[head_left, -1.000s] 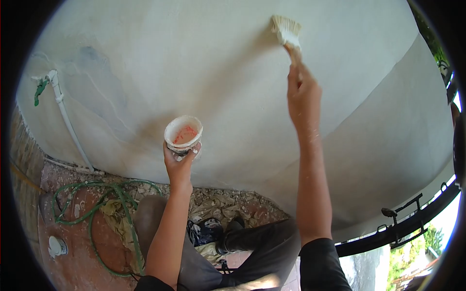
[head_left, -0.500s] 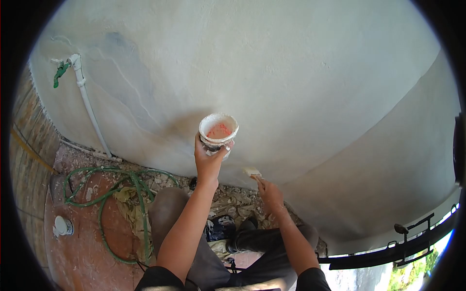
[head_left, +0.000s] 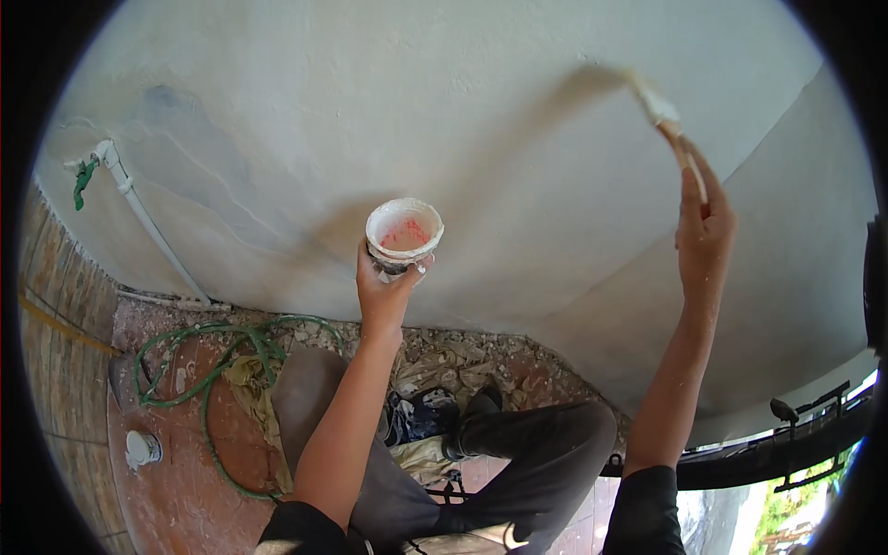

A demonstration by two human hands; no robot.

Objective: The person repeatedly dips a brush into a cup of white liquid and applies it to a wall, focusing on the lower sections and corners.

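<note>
A white plaster-crusted cup [head_left: 377,242] with reddish specks inside is held upright in my left hand [head_left: 381,294], whose fingers wrap round its lower side. My right hand [head_left: 705,217], raised at the right, grips the wooden handle of a paintbrush [head_left: 659,106]. The pale bristles point up and left at the light grey wall [head_left: 518,157]; whether the tips touch it I cannot tell. A dark shadow of the brush falls across the wall.
A green tap [head_left: 84,180] and white pipe [head_left: 153,227] run down the wall at the left. Below are a coiled green hose [head_left: 205,393], a small white container [head_left: 142,449] and crumpled sheeting with debris [head_left: 453,365]. A black metal rail [head_left: 768,462] stands lower right.
My right hand has swung up and to the right with the brush, from low near the wall's foot. The cup in my left hand appears slightly further left and higher as the view shifted.
</note>
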